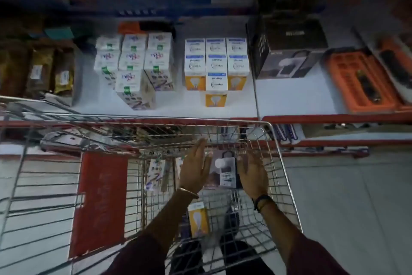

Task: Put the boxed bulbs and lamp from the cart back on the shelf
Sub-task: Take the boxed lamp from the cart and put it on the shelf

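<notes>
Grey cardboard of the lamp box (225, 168) is lying deep in the wire cart (287, 176), flanked by the left hand (195, 167) and right hand (253, 173), both spread and not yet clamping. Squeezing unevenly risks it slipping; two bulb boxes (198, 219) are waiting nearer the person.

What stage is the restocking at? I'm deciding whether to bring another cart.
Looks done: bulb boxes stand in rows on the shelf, white ones and yellow-fronted ones. In hand: the left hand and right hand flank the lamp box in the cart; the grip isn't clearly closed. Left: that box, a yellow bulb box and a white one.
</notes>
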Demonstrator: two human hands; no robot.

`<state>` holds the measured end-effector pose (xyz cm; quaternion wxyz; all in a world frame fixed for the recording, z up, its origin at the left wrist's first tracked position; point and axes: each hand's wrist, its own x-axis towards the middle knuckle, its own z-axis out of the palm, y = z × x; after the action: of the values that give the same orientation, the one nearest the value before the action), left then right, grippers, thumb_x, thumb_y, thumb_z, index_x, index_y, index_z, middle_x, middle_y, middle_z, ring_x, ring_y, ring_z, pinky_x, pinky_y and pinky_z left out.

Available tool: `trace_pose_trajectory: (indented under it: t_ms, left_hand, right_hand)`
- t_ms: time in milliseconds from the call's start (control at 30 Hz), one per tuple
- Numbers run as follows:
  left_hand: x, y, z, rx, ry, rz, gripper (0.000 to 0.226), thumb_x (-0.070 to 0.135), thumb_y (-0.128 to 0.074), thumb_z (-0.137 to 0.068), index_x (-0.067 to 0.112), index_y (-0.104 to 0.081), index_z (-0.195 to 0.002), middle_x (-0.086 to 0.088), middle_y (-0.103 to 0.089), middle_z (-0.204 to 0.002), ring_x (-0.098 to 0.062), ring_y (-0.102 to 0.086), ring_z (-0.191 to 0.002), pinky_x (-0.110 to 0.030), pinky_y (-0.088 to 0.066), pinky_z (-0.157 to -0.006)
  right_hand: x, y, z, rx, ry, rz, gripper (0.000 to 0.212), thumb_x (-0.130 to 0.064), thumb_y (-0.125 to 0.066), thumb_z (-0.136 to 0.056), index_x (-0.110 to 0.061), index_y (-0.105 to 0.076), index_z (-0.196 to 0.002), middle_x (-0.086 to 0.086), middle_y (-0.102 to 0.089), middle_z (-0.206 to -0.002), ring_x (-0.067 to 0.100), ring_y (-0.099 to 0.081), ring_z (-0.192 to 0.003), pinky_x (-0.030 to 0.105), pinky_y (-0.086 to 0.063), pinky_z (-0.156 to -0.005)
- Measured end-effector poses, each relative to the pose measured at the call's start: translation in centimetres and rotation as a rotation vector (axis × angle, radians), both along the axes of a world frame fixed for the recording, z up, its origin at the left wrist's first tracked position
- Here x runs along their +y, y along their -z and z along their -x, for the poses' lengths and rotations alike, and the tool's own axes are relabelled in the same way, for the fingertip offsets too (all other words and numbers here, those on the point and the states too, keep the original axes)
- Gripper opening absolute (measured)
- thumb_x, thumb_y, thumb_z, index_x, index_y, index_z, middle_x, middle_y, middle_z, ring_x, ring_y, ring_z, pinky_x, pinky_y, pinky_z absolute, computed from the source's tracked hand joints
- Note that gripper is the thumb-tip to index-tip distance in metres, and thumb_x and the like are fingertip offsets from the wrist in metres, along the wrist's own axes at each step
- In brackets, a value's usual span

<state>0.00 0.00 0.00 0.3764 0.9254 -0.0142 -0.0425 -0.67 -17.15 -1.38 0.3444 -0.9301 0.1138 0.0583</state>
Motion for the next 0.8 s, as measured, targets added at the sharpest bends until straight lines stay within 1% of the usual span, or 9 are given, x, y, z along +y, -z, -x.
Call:
trace_pose_trajectory:
  t_ms: [67, 167, 233, 300, 367, 533, 600, 700, 800]
  left_hand:
    - [-0.2, 2.6, 0.0, 0.098, -0.075, 0.063, 0.049, 0.036, -0.037, -0.093, 0.021, -0.028, -0.139, -0.014, -0.041, -0.142, -0.033, -0.054, -0.115, -0.047, -0.052, -0.088]
    - [-0.3, 6.8, 0.9, 0.289, -0.132, 0.173, 0.060, 0.048, -0.032, -0.089, 0.020, -0.023, -0.141, -0.014, -0.036, -0.146, -0.026, -0.042, -0.128, -0.042, -0.041, -0.103]
    - [-0.7, 8.8, 0.7, 0.396, -0.226, 0.273, 0.058, 0.048, -0.038, -0.088, 0.020, -0.029, -0.138, -0.015, -0.046, -0.137, -0.025, -0.050, -0.118, -0.043, -0.045, -0.098]
    - [-0.8, 9.2, 0.2, 0.491, -0.313, 0.336, 0.046, 0.038, -0.045, -0.092, 0.019, -0.037, -0.133, -0.010, -0.058, -0.121, -0.027, -0.058, -0.106, -0.046, -0.050, -0.090]
    - [-0.8, 9.8, -0.5, 0.566, -0.376, 0.353, 0.041, 0.032, -0.044, -0.095, 0.019, -0.039, -0.132, -0.005, -0.060, -0.112, -0.025, -0.059, -0.099, -0.042, -0.050, -0.089]
    - [0.4, 11.9, -0.8, 0.628, -0.384, 0.296, 0.038, 0.046, -0.048, -0.089, 0.021, -0.058, -0.116, -0.016, -0.070, -0.106, -0.030, -0.066, -0.091, -0.046, -0.055, -0.083]
    - [0.8, 11.6, -0.6, 0.617, -0.382, 0.326, 0.040, 0.054, -0.050, -0.081, 0.027, -0.062, -0.107, -0.015, -0.071, -0.097, -0.031, -0.068, -0.084, -0.051, -0.056, -0.078]
    - [1.5, 10.2, 0.3, 0.589, -0.399, 0.410, 0.036, 0.052, -0.055, -0.079, 0.028, -0.064, -0.104, -0.008, -0.069, -0.090, -0.034, -0.067, -0.084, -0.055, -0.056, -0.077]
    - [2.2, 7.3, 1.3, 0.534, -0.398, 0.451, 0.037, 0.060, -0.054, -0.072, 0.036, -0.063, -0.098, -0.004, -0.068, -0.093, -0.031, -0.066, -0.085, -0.055, -0.057, -0.075]
  right_hand:
    - [-0.3, 1.8, -0.3, 0.087, 0.048, -0.010, 0.046, -0.033, -0.046, -0.095, -0.010, -0.044, -0.135, 0.018, -0.055, -0.132, 0.037, -0.057, -0.109, 0.037, -0.050, -0.079]
    - [-0.7, 4.5, -0.4, 0.246, 0.081, -0.086, 0.055, -0.034, -0.048, -0.093, -0.013, -0.034, -0.142, 0.018, -0.043, -0.141, 0.037, -0.050, -0.120, 0.045, -0.050, -0.090]
    - [-0.9, 6.2, -1.1, 0.329, 0.131, -0.149, 0.058, -0.041, -0.048, -0.092, -0.015, -0.034, -0.141, 0.016, -0.041, -0.141, 0.034, -0.046, -0.124, 0.048, -0.048, -0.096]
    - [-0.9, 7.0, -1.7, 0.353, 0.203, -0.208, 0.056, -0.051, -0.047, -0.088, -0.014, -0.044, -0.131, 0.014, -0.050, -0.129, 0.033, -0.054, -0.114, 0.044, -0.051, -0.087]
    - [-0.8, 7.7, -2.1, 0.373, 0.243, -0.202, 0.049, -0.049, -0.046, -0.089, -0.014, -0.049, -0.123, 0.012, -0.056, -0.121, 0.032, -0.059, -0.105, 0.037, -0.050, -0.077]
    - [-0.9, 8.8, -2.1, 0.370, 0.225, -0.122, 0.043, -0.045, -0.044, -0.093, -0.013, -0.052, -0.120, 0.011, -0.062, -0.114, 0.031, -0.061, -0.097, 0.028, -0.037, -0.067]
    - [-0.8, 8.6, -1.9, 0.363, 0.230, -0.118, 0.041, -0.045, -0.046, -0.093, -0.013, -0.054, -0.117, 0.011, -0.066, -0.112, 0.031, -0.062, -0.096, 0.028, -0.037, -0.066]
    - [-0.5, 7.1, -1.3, 0.346, 0.238, -0.086, 0.039, -0.046, -0.047, -0.091, -0.016, -0.055, -0.115, 0.008, -0.067, -0.109, 0.031, -0.063, -0.095, 0.028, -0.039, -0.067]
    - [-0.1, 4.2, -0.6, 0.267, 0.206, -0.091, 0.034, -0.047, -0.048, -0.091, -0.019, -0.057, -0.109, 0.002, -0.067, -0.092, 0.016, -0.060, -0.072, 0.021, -0.034, -0.053]
